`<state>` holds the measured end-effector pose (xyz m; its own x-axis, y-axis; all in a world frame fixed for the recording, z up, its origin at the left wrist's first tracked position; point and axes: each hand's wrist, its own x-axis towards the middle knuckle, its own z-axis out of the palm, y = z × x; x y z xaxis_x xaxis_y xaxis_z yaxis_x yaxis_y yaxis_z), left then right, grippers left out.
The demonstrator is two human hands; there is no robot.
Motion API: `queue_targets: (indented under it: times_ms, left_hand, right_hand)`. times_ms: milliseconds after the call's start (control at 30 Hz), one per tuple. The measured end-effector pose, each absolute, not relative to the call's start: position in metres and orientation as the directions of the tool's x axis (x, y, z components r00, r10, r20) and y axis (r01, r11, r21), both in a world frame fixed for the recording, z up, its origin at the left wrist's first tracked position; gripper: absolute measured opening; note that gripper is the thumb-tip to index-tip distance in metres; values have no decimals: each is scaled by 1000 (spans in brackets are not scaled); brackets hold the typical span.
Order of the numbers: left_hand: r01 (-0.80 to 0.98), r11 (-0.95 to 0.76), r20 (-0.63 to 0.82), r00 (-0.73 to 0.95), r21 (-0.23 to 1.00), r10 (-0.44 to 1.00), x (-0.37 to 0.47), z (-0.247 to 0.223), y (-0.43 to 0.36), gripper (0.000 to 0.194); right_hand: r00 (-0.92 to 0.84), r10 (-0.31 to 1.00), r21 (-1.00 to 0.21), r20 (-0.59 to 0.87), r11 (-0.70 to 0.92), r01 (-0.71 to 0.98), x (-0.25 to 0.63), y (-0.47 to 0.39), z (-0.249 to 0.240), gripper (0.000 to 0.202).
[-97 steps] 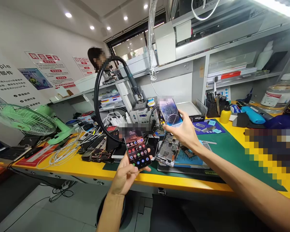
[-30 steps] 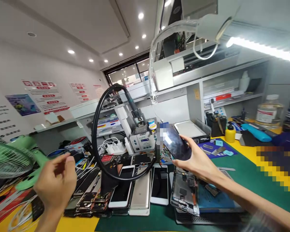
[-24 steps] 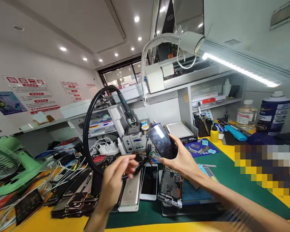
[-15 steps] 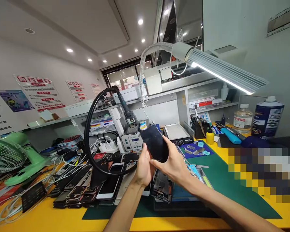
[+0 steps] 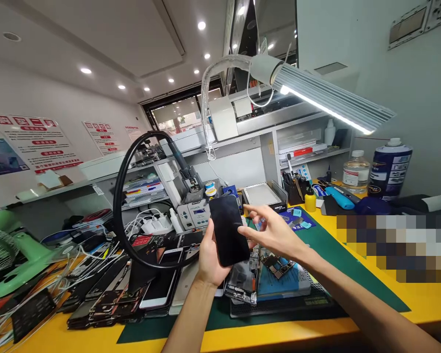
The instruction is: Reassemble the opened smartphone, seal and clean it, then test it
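A yellow table (image 5: 429, 306) carries a green mat (image 5: 338, 245), with a lit LED lamp (image 5: 334, 95) arching above and a black hose (image 5: 118, 196) looping at left. Of the person's hands, the left hand (image 5: 210, 257) cradles a dark-screened smartphone (image 5: 226, 235) raised over the table; the right hand (image 5: 272, 230) has its fingers parted, thumb over the screen, contact unclear. Below lie an opened phone housing (image 5: 242, 279) and, just right of it, a circuit board (image 5: 277, 264).
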<state>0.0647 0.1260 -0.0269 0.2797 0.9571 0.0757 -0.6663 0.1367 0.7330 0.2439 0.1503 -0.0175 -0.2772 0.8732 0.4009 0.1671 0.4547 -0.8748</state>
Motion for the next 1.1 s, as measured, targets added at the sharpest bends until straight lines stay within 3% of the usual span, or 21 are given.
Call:
queue_targets:
  times_ms: [100, 167, 333, 433, 667, 867, 1100]
  left_hand:
    - [-639, 178, 70, 343, 749, 937, 70, -30, 117, 61]
    - [-619, 196, 69, 377, 760, 924, 73, -33, 113, 63]
    - [-552, 241, 45, 453, 798, 890, 73, -37, 103, 69]
    - [-506, 269, 14, 486, 819, 874, 72, -34, 99, 75]
    - [-467, 348, -72, 513, 813, 855, 72, -29, 100, 87]
    - [-554, 231, -46, 328, 800, 944, 56, -26, 118, 71]
    - [-604, 81, -28, 97, 793, 995, 42, -23, 133, 59]
  right_hand:
    - [-211, 864, -854, 457, 493, 168, 244, 148, -8, 89]
    - [-228, 835, -834, 501, 536, 128, 241, 146, -2, 88]
    - [-273, 841, -879, 467, 476, -38, 234, 141, 3, 46]
    - [-295, 864, -913, 408, 397, -99, 234, 139, 5, 34]
    - [-179, 922, -938, 344, 331, -99, 236, 156, 9, 56]
    - [62, 965, -962, 255, 259, -89, 293, 183, 12, 39]
    - [222, 945, -962, 240, 201, 185, 365, 171, -14, 39]
